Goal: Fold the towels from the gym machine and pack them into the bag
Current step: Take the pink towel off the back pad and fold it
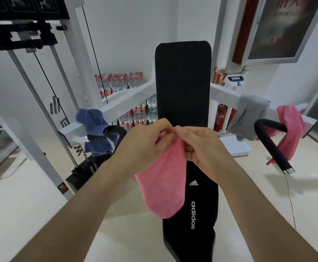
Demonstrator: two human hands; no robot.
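You are pinching top edge of pink towel (pixel 162 182) with left hand (pixel 147 142) and right hand (pixel 205 148), fingers curling on cloth. Towel is hanging below hands, in front of black bag (pixel 201 205) reading "adidas" in white. Blue towel (pixel 96 129) is hanging left of hands; grey towel (pixel 248 114) and second pink towel (pixel 290 129) are hanging to right.

Packs of water bottles (pixel 120 84) with red labels sit stacked by the back wall, at 11 o'clock. A red fire extinguisher (pixel 220 115) stands at 3 o'clock. A big framed poster (pixel 279 25) hangs up high, near 2 o'clock. A thin wire (pixel 291 201) lies on the floor at 4 o'clock.
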